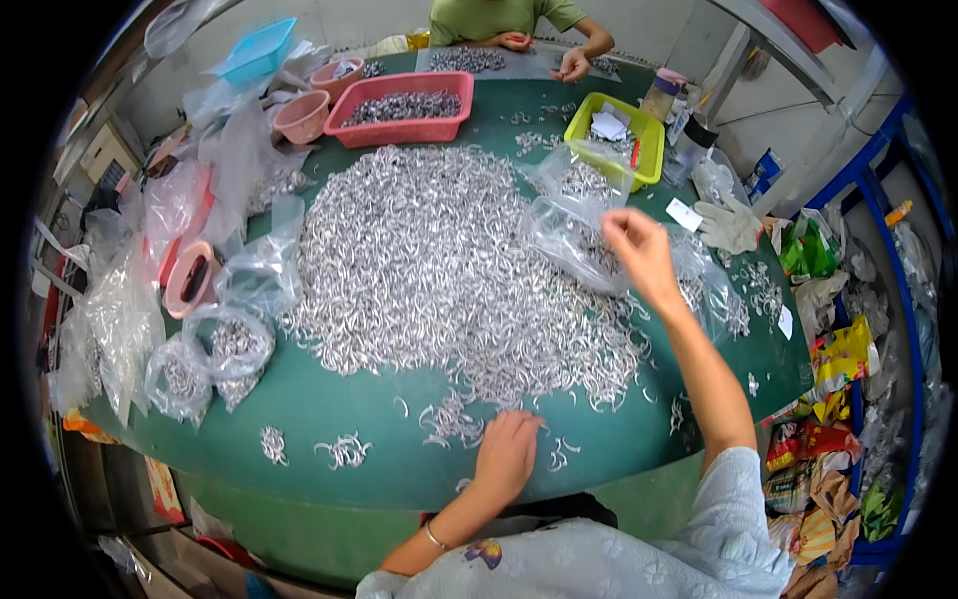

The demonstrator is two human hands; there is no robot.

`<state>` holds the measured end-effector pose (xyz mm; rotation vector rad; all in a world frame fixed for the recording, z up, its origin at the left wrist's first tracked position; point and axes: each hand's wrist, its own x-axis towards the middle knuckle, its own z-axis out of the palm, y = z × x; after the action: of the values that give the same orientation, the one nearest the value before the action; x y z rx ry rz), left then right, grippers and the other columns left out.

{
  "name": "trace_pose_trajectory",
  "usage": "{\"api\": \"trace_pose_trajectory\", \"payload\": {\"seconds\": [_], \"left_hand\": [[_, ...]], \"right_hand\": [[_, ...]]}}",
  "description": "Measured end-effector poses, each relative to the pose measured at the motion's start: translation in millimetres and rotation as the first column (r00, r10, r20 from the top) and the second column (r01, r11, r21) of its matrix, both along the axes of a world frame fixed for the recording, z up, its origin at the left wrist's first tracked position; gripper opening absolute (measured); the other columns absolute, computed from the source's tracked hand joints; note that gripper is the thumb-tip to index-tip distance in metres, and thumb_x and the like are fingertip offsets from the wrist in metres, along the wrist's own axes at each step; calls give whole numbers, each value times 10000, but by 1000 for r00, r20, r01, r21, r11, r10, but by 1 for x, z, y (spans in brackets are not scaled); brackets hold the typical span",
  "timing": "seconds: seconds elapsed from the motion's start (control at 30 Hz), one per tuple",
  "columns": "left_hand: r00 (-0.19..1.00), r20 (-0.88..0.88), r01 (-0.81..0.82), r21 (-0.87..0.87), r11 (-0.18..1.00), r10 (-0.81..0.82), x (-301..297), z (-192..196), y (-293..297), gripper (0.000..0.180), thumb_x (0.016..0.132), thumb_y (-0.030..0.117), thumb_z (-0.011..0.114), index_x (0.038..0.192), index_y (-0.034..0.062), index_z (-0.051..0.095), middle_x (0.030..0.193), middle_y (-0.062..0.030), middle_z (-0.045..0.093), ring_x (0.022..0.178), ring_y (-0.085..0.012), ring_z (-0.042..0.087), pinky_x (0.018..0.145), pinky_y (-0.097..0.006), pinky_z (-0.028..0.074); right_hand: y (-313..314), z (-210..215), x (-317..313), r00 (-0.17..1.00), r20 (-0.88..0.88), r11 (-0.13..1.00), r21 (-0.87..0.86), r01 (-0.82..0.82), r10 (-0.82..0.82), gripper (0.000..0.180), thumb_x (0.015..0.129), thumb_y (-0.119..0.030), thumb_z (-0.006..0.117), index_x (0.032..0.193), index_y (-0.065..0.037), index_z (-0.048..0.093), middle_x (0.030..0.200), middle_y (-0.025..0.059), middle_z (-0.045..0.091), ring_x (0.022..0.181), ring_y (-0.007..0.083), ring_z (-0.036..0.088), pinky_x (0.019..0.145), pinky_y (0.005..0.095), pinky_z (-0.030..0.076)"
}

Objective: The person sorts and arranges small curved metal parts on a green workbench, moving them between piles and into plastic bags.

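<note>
A big heap of small silvery curved metal pieces (419, 260) spreads over the green table. At its near edge, my left hand (507, 454) rests low with fingers bent down beside a few loose curved pieces (451, 421); what lies under the fingertips is hidden. Raised at the right side of the heap, my right hand (639, 250) has thumb and fingers drawn together in a pinch. Whatever it holds is too small to make out. Just beside and below it lies a clear plastic bag (569, 240) partly filled with the same pieces.
A red basin (401, 105) of pieces and a yellow-green basket (649, 150) stand beyond the heap. Filled clear bags (237, 344) and pink bowls (301, 118) line the left. A white glove (731, 226) lies right. Across the table, another person's hands (572, 66) work over pieces.
</note>
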<state>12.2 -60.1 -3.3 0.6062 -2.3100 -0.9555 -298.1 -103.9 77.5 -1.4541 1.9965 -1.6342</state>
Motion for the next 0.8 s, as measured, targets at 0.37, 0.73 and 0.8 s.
{"api": "trace_pose_trajectory", "payload": {"seconds": [0.37,0.73,0.8], "left_hand": [[990,-128,72,120,990,-56,-8,-8,0,277,721,-70,680,968,56,683,957,-111,621,859,-294,602,745,-361,490],[983,-179,68,244,967,-24,-7,-13,-3,307,687,-75,685,972,37,702,938,-106,627,825,-258,611,720,-330,494],[983,-183,71,236,969,-27,-7,-13,-4,302,688,-73,687,969,37,704,936,-105,628,822,-257,610,716,-328,493]], "right_hand": [[-192,21,-180,722,-455,852,-224,473,-521,295,800,-203,727,1019,-22,649,969,150,620,949,319,585,824,419,465],[-210,9,-199,284,-791,715,-255,651,-541,251,824,-291,698,952,-75,702,1031,91,599,1003,278,512,826,427,378],[-215,8,-198,294,-800,725,-236,647,-523,231,823,-273,690,949,-80,709,1038,86,605,1007,274,509,827,421,376]]}}
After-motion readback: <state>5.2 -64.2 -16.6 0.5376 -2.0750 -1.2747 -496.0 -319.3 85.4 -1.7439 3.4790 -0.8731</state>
